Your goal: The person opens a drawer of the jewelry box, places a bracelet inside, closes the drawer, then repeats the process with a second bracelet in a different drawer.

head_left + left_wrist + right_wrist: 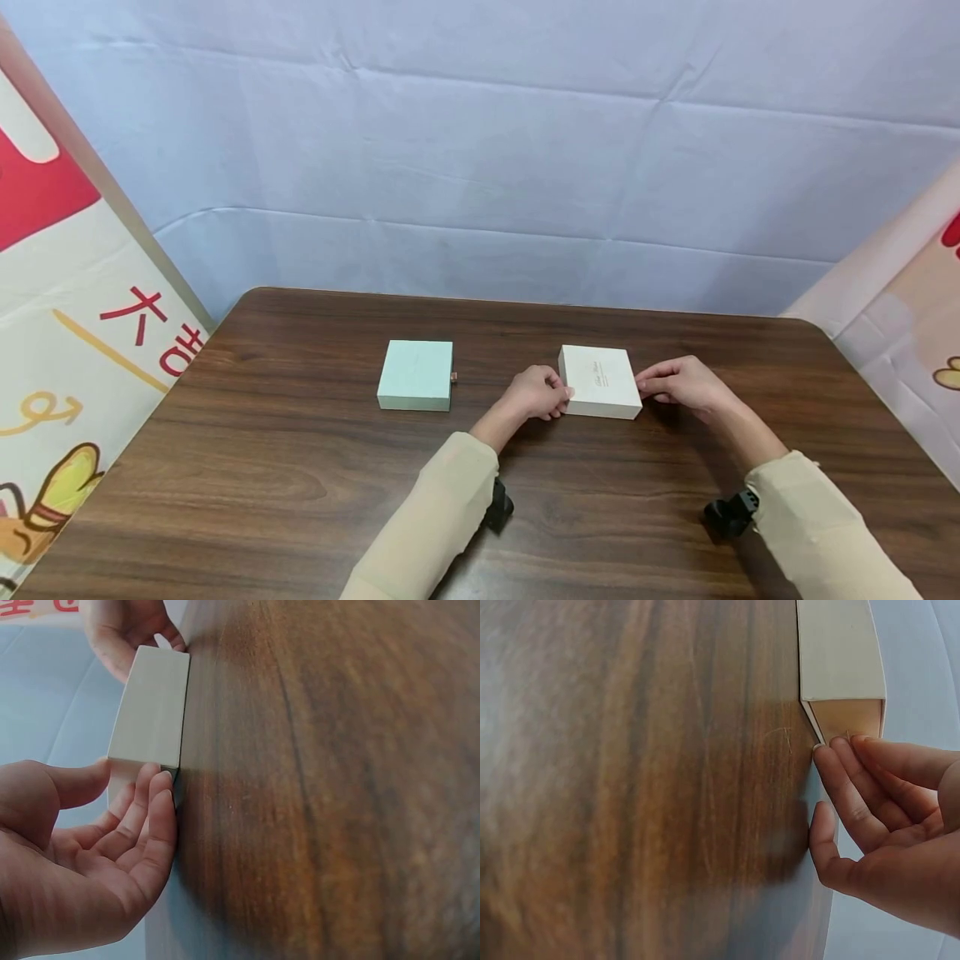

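Note:
A flat white drawer box (600, 379) with small printed lettering on its lid lies on the table, between both hands. My left hand (536, 392) grips its left end; in the left wrist view the thumb is at the top edge and the fingertips (161, 784) are curled against the end and lower edge. At the opposite end, my right hand (681, 385) pinches with thumb and fingertips at the drawer face (847, 716), set inside the sleeve. Whatever small pull sits between those fingertips is mostly hidden, with only a thin thread-like bit showing.
To the left on the brown wooden table (300, 467) lies a mint-green box (416, 373) with a small ribbon tab (453, 377) on its right side. A pale cloth (480, 167) hangs behind the table, and printed banners (97, 350) stand at the sides.

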{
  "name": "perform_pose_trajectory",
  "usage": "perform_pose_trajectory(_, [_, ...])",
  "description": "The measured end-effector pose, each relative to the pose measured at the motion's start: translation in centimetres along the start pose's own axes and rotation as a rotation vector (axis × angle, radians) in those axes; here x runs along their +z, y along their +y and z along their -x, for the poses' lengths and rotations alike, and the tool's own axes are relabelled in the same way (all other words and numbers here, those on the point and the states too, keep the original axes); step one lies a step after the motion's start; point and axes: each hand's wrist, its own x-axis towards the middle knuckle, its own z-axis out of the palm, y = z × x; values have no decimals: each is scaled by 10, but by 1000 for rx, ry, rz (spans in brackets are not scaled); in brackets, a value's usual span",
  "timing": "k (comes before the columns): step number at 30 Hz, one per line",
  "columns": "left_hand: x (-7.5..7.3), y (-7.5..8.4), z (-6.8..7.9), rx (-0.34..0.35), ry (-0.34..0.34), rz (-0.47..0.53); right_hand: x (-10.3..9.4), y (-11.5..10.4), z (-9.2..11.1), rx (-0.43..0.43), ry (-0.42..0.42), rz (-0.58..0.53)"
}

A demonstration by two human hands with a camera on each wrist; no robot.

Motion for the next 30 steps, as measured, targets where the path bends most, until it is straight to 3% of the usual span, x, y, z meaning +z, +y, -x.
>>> perform_pose_trajectory(18, [-6,-4,5,10,11,-22,-1,1,1,-3,5,0])
perform_pose_trajectory(30, [-36,0,16,77,-15,-64,0,1,3,-18,-8,-18])
